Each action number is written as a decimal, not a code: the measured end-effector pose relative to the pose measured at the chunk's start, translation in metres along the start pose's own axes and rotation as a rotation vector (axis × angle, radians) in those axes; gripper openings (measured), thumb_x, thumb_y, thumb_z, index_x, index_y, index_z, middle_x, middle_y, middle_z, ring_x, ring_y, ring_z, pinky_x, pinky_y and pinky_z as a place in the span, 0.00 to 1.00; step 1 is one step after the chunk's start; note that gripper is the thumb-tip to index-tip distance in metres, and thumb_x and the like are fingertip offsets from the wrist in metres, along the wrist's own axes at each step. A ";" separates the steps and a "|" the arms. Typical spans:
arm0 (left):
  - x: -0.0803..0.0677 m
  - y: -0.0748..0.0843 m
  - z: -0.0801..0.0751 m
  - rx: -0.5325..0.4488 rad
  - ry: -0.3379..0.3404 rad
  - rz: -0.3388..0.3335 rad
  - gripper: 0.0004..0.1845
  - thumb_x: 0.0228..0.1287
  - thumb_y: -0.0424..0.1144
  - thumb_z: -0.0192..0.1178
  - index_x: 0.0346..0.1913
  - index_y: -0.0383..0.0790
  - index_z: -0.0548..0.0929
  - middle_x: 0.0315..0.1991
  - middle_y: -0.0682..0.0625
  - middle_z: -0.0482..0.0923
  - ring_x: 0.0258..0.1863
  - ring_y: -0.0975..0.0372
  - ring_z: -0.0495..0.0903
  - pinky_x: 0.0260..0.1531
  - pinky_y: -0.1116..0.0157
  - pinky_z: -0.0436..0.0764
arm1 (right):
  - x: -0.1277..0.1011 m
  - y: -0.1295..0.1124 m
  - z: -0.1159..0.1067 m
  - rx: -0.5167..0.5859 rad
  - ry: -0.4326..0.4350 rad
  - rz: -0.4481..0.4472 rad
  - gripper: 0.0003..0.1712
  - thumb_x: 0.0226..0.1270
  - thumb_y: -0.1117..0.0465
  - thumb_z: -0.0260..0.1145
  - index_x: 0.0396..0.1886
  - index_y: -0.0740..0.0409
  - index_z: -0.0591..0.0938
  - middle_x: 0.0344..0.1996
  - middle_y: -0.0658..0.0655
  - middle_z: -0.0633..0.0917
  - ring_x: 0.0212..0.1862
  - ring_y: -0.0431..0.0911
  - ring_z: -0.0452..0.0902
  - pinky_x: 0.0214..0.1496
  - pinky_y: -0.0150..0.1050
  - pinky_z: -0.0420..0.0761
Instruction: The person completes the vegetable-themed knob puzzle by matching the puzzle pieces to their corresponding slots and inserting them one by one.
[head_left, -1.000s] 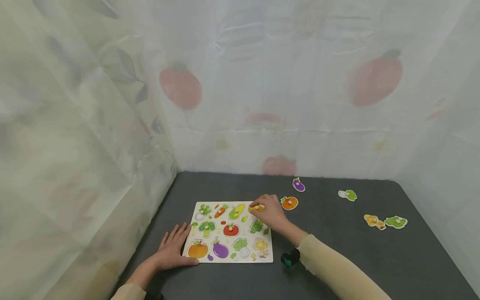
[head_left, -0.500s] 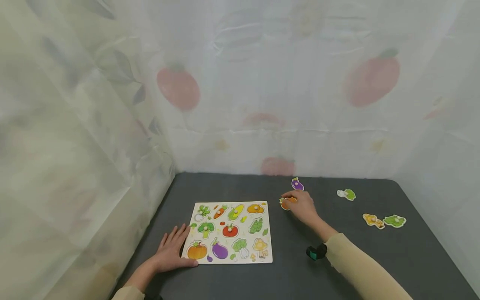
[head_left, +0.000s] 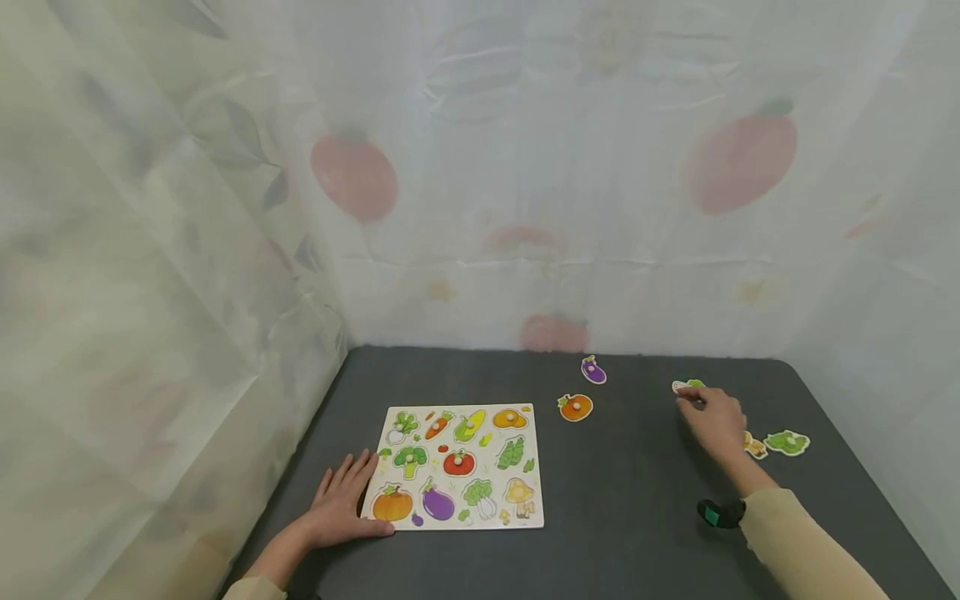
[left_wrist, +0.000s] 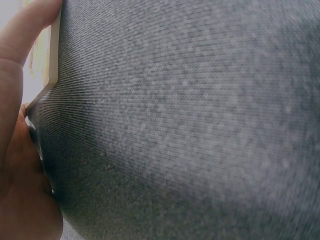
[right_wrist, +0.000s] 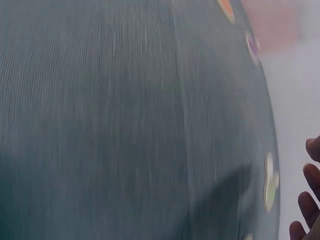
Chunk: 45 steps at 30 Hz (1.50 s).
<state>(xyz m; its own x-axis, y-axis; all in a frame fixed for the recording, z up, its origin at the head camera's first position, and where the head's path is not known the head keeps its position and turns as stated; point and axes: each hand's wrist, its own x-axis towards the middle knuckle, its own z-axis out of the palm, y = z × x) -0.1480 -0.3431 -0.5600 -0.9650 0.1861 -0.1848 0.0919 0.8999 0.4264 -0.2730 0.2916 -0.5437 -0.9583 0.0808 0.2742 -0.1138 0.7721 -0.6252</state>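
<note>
The person's left hand (head_left: pixel 339 507) is lying wide along the left side of the board (head_left: pixel 496 481), its thumb stretching over the front edge, and I'd guess it is bracing that corner to keep the board from sliding on the desk (head_left: pixel 637 483). The board is sitting squarely in front of the person, which is probably keeping every picture easy to see. A tomato piece (head_left: pixel 459 462) is showing its knob there, while the front-row pictures (head_left: pixel 438 503) are showing none.

Well to the right, the right hand (head_left: pixel 716 421) is hovering by a leafy piece (head_left: pixel 694 383) near the back of the desk. Its fingers (right_wrist: pixel 312 176) are bending loosely with gaps between them, apparently holding nothing; that half-wide shape is likely suiting a small knob. The mushroom piece (head_left: pixel 754 447) is partly hiding behind the hand, just beside a green piece (head_left: pixel 787 443). The pumpkin piece (head_left: pixel 576 407) and eggplant piece (head_left: pixel 594 371) are lying nearer the board.

The head view is making the fingertips seem to meet the leafy piece; the right wrist view, though blurred, is showing it lying apart from them. I can't tell what the thumb is doing. The left wrist view is revealing the board's thick edge and rounded corner.
</note>
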 end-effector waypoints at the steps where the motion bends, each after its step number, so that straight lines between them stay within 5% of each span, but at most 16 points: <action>1: 0.000 0.000 0.000 0.003 0.001 0.000 0.69 0.46 0.73 0.72 0.82 0.37 0.51 0.81 0.35 0.47 0.78 0.35 0.41 0.69 0.30 0.38 | -0.002 0.008 -0.006 -0.010 0.012 0.024 0.19 0.78 0.56 0.60 0.57 0.65 0.85 0.53 0.71 0.81 0.55 0.70 0.70 0.50 0.70 0.64; 12: 0.000 -0.002 0.001 0.015 0.001 -0.001 0.69 0.47 0.73 0.72 0.82 0.37 0.51 0.81 0.35 0.47 0.78 0.35 0.41 0.69 0.30 0.38 | -0.023 0.066 -0.057 -0.110 0.067 0.273 0.26 0.79 0.55 0.55 0.63 0.72 0.76 0.60 0.79 0.70 0.61 0.79 0.58 0.54 0.74 0.59; 25: 0.000 0.000 0.000 0.018 -0.003 -0.005 0.69 0.47 0.73 0.71 0.82 0.37 0.51 0.81 0.34 0.47 0.78 0.35 0.41 0.69 0.30 0.39 | -0.037 0.097 -0.077 -0.152 -0.051 0.512 0.39 0.76 0.39 0.56 0.67 0.69 0.72 0.62 0.82 0.64 0.63 0.82 0.53 0.59 0.78 0.54; 45: 0.001 -0.002 0.002 0.025 -0.003 -0.006 0.69 0.46 0.74 0.71 0.83 0.38 0.51 0.81 0.36 0.46 0.79 0.36 0.40 0.70 0.31 0.37 | -0.039 0.101 -0.073 -0.139 0.019 0.594 0.29 0.76 0.52 0.56 0.61 0.74 0.74 0.56 0.80 0.70 0.61 0.79 0.57 0.60 0.73 0.56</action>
<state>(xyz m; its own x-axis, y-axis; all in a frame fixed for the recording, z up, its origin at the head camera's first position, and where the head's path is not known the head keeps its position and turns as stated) -0.1489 -0.3439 -0.5633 -0.9650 0.1813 -0.1897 0.0920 0.9108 0.4025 -0.2276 0.4130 -0.5642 -0.8423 0.5332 -0.0791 0.4756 0.6662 -0.5745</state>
